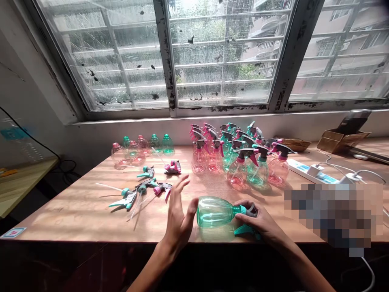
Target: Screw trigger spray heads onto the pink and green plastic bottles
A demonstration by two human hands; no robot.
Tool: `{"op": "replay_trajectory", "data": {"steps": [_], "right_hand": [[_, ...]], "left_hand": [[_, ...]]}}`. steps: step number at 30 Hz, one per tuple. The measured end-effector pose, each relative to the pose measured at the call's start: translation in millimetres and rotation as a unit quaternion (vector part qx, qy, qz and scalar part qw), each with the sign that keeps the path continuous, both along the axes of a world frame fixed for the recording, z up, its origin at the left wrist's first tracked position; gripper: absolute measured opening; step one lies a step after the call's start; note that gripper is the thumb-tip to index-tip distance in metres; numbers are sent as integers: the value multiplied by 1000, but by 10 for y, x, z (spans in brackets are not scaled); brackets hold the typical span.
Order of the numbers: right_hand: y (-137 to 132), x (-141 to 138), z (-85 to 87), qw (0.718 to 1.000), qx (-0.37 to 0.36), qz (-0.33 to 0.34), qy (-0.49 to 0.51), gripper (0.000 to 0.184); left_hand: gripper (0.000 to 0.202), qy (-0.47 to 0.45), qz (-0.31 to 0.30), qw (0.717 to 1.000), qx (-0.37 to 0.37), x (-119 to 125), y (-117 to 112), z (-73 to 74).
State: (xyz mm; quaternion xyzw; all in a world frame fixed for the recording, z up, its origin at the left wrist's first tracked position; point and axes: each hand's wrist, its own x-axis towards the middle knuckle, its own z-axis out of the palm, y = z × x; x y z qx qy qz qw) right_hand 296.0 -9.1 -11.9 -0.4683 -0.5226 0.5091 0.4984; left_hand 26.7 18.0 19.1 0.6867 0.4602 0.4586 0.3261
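A clear green spray bottle (215, 211) lies on its side above the table's front edge, its base toward the left. My right hand (258, 217) grips it at the grey and teal trigger head, which is on the bottle's neck. Beside the base is my left hand (179, 213), fingers stretched and apart, the thumb close to the bottle; whether it touches I cannot tell. Left of that hand lie several loose trigger heads with thin tubes, among them a teal one (126, 198) and a pink one (162, 189).
Several bottles without heads, such as a green one (167, 145), stand at the back left. A group of headed spray bottles, including a pink one (238, 172), fills the back middle. A power strip (313, 172) with cables and a cardboard box (342, 138) are at right.
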Motion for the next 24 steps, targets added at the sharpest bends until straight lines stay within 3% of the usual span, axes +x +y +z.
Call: {"op": "replay_trajectory", "data": {"steps": [4, 9, 17, 24], "right_hand": [[-12, 13, -31, 1000, -6, 1, -6, 44], [-54, 26, -28, 998, -38, 43, 7, 41], [-48, 35, -30, 997, -41, 55, 31, 39], [-53, 10, -14, 996, -50, 51, 61, 38]], "left_hand": [[59, -10, -58, 997, -44, 42, 96, -159], [76, 23, -146, 984, -97, -85, 117, -279], [104, 57, -197, 969, -134, -158, 26, -121], [102, 55, -225, 965, -124, -120, -27, -25]]}}
